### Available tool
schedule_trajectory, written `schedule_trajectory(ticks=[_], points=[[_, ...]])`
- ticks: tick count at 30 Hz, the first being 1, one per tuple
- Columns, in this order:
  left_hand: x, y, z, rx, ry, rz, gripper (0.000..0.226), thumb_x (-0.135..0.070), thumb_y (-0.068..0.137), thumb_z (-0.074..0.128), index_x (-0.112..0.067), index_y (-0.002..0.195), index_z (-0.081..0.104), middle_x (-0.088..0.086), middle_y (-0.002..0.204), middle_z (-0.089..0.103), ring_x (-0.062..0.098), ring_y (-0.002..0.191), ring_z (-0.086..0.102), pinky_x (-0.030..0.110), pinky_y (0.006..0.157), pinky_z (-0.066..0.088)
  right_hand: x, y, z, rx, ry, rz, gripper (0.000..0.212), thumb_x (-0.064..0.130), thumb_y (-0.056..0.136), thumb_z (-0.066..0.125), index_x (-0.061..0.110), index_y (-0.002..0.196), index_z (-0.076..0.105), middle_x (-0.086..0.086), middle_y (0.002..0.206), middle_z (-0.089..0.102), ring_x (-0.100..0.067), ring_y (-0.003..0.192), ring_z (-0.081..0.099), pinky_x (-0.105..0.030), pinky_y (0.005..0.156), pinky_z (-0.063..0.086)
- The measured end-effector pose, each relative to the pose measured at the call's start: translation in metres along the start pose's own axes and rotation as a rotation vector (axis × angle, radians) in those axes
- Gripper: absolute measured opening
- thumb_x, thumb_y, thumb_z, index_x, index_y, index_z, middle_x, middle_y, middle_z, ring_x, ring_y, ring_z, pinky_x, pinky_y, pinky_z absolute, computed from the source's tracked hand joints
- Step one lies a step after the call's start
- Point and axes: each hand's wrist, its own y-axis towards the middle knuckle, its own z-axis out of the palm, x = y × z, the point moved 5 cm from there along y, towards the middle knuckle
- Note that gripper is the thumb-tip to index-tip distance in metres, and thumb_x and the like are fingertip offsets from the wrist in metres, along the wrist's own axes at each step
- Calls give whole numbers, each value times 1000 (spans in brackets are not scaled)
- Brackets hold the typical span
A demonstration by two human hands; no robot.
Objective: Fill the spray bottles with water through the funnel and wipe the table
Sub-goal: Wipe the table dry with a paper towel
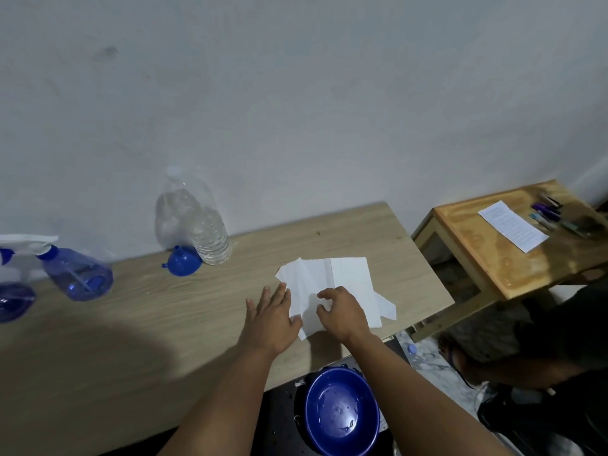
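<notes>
On the table (148, 324), toward three o'clock, you are pinning the tissue (342, 284) with your flat left hand (273, 319) while your right hand (343, 312) is pinching it with curled fingers. Bunch it first; the spray bottles (79, 274) are standing at nine o'clock.

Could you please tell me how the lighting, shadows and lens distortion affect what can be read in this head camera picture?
Head view: dim, soft light; a broad dark shadow covers the near left of the table. Wide-angle bending tilts the spray bottle at the left edge. The paper towel under the left hand and right hand is the brightest area, its texture washed out. The sheet of paper on the side table is too blurred to read.
</notes>
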Motion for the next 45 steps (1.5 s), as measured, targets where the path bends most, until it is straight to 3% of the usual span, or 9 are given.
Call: schedule_trajectory(ticks=[3,8,12,19,28,32,34,39,45], points=[[-9,-7,-20,-182,-130,17,63,-42,97,49,-24,156,34,-11,166,25,16,147,36,41,117,36,-1,0,-5,-24,12,6,37,32,101,65,24,137,66,-1,143,61,-22,121,64,-35,104,54],[-17,0,-33,-298,-709,-235,47,-6,89,64,-18,134,65,2,128,70,19,102,69,27,94,51,-3,0,-14,-74,82,32,33,30,101,65,24,133,68,0,140,63,-20,118,65,-34,103,55],[-21,8,-33,-261,-960,-376,41,1,85,63,-22,117,76,2,81,73,16,57,56,25,61,49,-4,-3,-19,-88,111,40,32,30,101,65,23,131,68,1,138,64,-19,114,67,-33,101,55],[-30,7,-50,-180,-998,-350,41,1,91,54,-22,117,75,6,114,74,11,58,52,23,54,40,-6,-8,-40,-132,176,72,28,30,99,65,24,126,69,2,132,65,-19,107,67,-31,93,53],[-54,-6,-113,-224,-1005,-226,47,-2,89,46,-28,116,75,-7,60,62,11,39,31,20,43,30,0,-15,-78,-258,441,103,21,16,98,60,18,113,75,7,111,71,-15,103,66,-27,87,47],[-65,-14,-144,-219,-1103,-116,45,-3,89,45,-28,107,78,-5,73,55,16,63,43,24,58,39,8,-14,-91,-260,737,158,20,13,99,59,18,107,77,7,107,74,-21,112,68,-33,98,53],[-69,-18,-158,-208,-1139,-70,44,-6,89,45,-30,101,80,-2,79,54,19,75,45,30,69,43,17,-11,-97,-229,850,176,16,16,99,61,19,103,76,5,109,75,-22,111,68,-41,102,54],[-73,-30,-181,-152,-1330,-33,41,-6,88,46,-26,96,82,2,72,41,16,61,36,27,60,37,37,-12,-105,-199,994,191,13,26,99,64,17,106,69,-9,119,72,-22,102,66,-36,79,53],[-61,-44,-191,-163,-1636,-65,35,-3,87,51,-11,105,80,7,105,68,24,87,60,35,81,50,52,-15,-77,137,1111,344,47,65,94,61,35,129,53,-6,126,68,-26,116,66,-54,104,53]])
